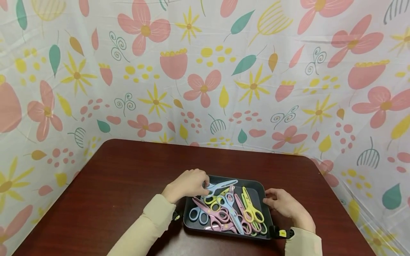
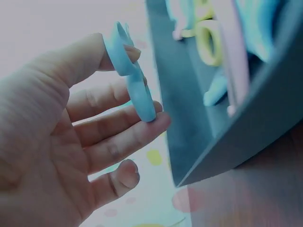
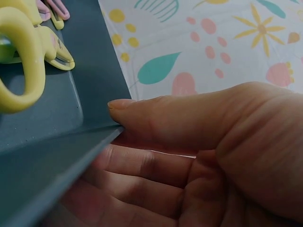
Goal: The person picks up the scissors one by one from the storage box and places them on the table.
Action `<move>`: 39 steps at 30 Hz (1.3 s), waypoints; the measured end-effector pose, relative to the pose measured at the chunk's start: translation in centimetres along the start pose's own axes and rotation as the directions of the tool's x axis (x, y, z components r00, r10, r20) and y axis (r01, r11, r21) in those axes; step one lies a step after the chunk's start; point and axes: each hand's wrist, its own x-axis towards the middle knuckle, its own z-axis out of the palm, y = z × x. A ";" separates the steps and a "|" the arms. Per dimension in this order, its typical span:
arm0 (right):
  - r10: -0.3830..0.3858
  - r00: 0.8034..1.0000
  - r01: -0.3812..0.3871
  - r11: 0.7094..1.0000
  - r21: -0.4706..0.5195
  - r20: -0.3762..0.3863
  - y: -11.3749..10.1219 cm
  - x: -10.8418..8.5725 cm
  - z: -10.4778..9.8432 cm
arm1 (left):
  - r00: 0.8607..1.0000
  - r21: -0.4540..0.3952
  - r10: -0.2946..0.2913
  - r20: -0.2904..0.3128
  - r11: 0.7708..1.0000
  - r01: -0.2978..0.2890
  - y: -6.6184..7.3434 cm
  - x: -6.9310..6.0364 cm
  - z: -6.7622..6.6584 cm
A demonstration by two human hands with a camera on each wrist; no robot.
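A dark tray (image 1: 224, 233) holds several pairs of scissors in blue, pink and yellow. At its back left, the left hand (image 1: 191, 183) holds blue scissors (image 1: 224, 184) by the handle, blades pointing right over the tray. In the left wrist view the thumb of that hand (image 2: 90, 118) passes through one blue loop (image 2: 118, 49), with fingers behind the handle. The right hand (image 1: 286, 206) grips the tray's right rim; in the right wrist view its thumb (image 3: 156, 118) lies on the rim and the fingers are curled beneath, beside yellow scissors (image 3: 35, 61).
The tray stands on a dark red-brown table (image 1: 134, 167) near its front edge. A flower-patterned cloth (image 1: 205, 71) hangs behind and at both sides of the table. Black wrist straps with small devices are on both wrists, close to the tray's sides.
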 end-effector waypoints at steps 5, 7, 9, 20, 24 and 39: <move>0.000 1.000 0.000 1.000 0.007 0.003 0.0 0.0 0.0 | 0.997 -0.060 -0.046 -0.068 0.997 0.042 -0.7 -1.3 -0.7; -0.001 1.000 0.001 1.000 -0.001 0.002 0.0 0.0 0.0 | 0.993 -0.080 -0.063 -0.101 0.995 0.055 -1.1 -1.7 -1.0; -0.009 1.000 0.009 1.000 -0.016 0.006 0.0 0.0 -0.2 | 0.987 -0.092 -0.085 -0.137 0.993 0.072 -1.5 -2.2 -1.5; -0.020 1.000 0.020 0.999 -0.041 0.002 -0.1 0.0 -0.3 | 0.922 -0.204 -0.281 -0.267 0.951 0.231 -5.4 -4.8 -4.2; -0.020 1.000 0.021 0.999 -0.051 0.011 -0.2 0.1 -0.2 | 0.891 -0.216 -0.346 -0.296 0.932 0.290 -7.5 -6.1 -4.8; -0.015 1.000 0.016 0.999 -0.032 0.015 -0.2 -0.1 -0.2 | 0.751 -0.217 -0.560 -0.350 0.828 0.517 -13.8 -10.0 -5.9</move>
